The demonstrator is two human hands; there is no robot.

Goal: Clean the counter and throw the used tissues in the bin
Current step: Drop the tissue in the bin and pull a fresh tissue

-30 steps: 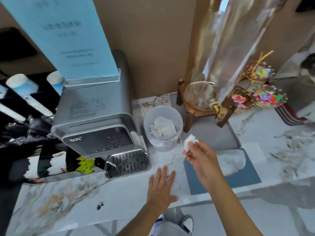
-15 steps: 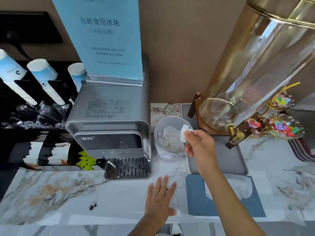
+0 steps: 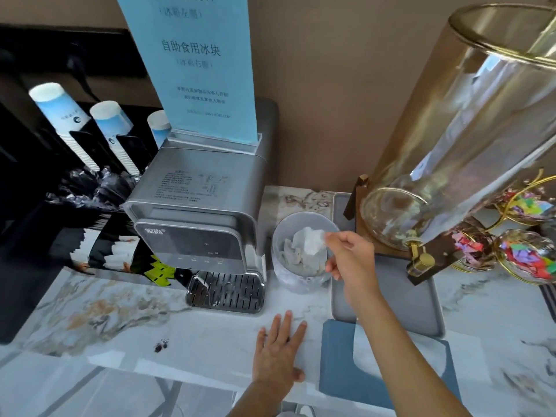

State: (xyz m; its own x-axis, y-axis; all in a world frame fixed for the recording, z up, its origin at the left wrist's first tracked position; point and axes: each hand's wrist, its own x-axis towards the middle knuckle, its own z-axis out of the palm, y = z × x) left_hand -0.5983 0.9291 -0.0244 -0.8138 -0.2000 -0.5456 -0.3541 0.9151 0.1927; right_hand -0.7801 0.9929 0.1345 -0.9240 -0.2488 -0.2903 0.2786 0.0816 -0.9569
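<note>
A small translucent bin [image 3: 278,267] stands on the marble counter [image 3: 120,332] between the silver machine and the grey tray. Crumpled used tissues [image 3: 293,257] lie inside it. My right hand [image 3: 350,260] reaches over the bin's right rim, its fingertips pinched on a white tissue [image 3: 310,242] that hangs over the bin's opening. My left hand [image 3: 279,353] lies flat on the counter near the front edge, fingers spread and holding nothing. A small dark stain [image 3: 161,346] marks the counter to the left of that hand.
A silver water dispenser [image 3: 195,224] with a blue sign [image 3: 192,67] stands left of the bin. A glass drink dispenser [image 3: 463,139] on a wooden stand sits on a grey tray [image 3: 400,299]. A blue mat [image 3: 337,371], candy dishes [image 3: 526,257] and paper cup stacks [image 3: 66,118] are nearby.
My right hand has carried the white tissue up from the counter to above the bin's opening. The view has tilted upward. My left hand has stayed flat on the counter.
</note>
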